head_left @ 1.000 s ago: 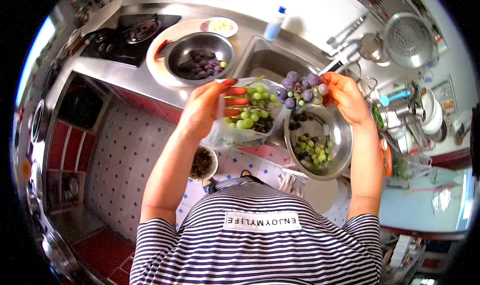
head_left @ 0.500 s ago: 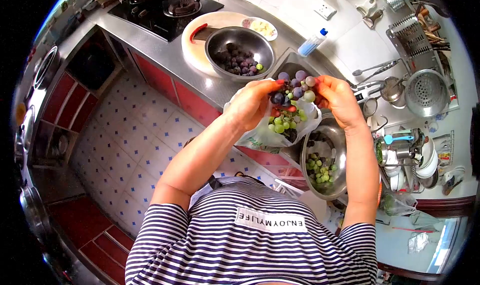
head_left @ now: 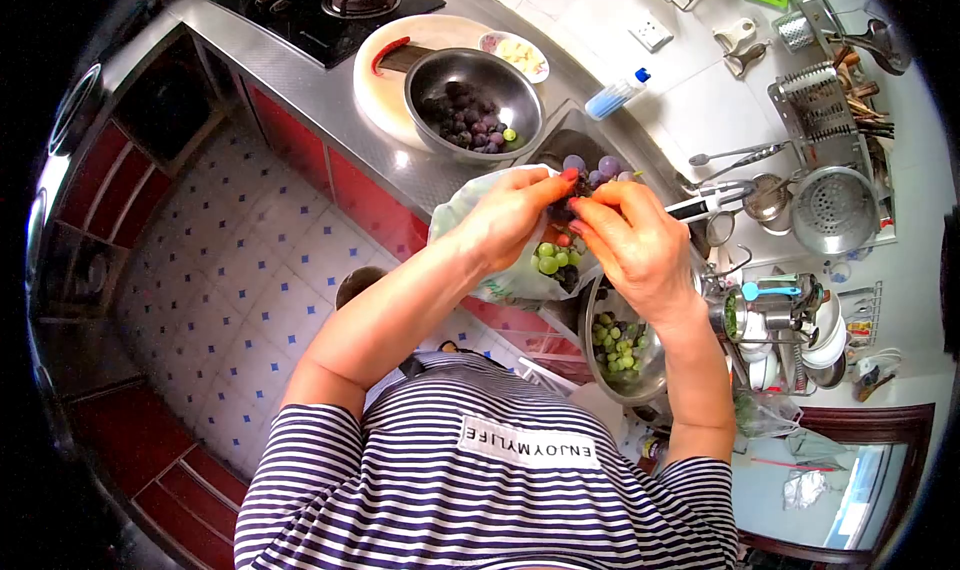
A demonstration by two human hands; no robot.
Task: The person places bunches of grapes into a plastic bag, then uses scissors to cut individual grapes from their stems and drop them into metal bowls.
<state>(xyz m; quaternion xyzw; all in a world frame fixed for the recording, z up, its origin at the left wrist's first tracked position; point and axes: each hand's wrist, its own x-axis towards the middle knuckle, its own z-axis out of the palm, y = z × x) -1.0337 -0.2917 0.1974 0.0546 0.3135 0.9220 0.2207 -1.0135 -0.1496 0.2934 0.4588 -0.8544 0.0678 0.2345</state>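
My left hand (head_left: 515,215) is closed on a bunch of grapes (head_left: 606,170), its thumb and fingertips pinching dark grapes near the stem. My right hand (head_left: 635,240) is closed against the same bunch, fingertips meeting those of the left; its palm side is hidden. Several purple grapes show beyond the fingers. Below the hands, an open white plastic bag (head_left: 462,210) holds green grapes (head_left: 553,258). A steel bowl (head_left: 603,388) with green grapes sits beneath my right forearm. On the counter, another steel bowl (head_left: 520,78) contains mostly purple grapes and one green one.
That counter bowl overlaps a round cutting board (head_left: 372,98) with a red chili (head_left: 388,54) and a knife. Beside it stands a small dish of pale pieces (head_left: 520,55). A sink (head_left: 572,130), a blue-capped bottle (head_left: 618,95), a stove (head_left: 300,20) and a dish rack (head_left: 800,320) surround the work area.
My right hand has moved left and over the bunch, bringing its fingertips to my left ones and covering more grapes. The camera view has shifted slightly.
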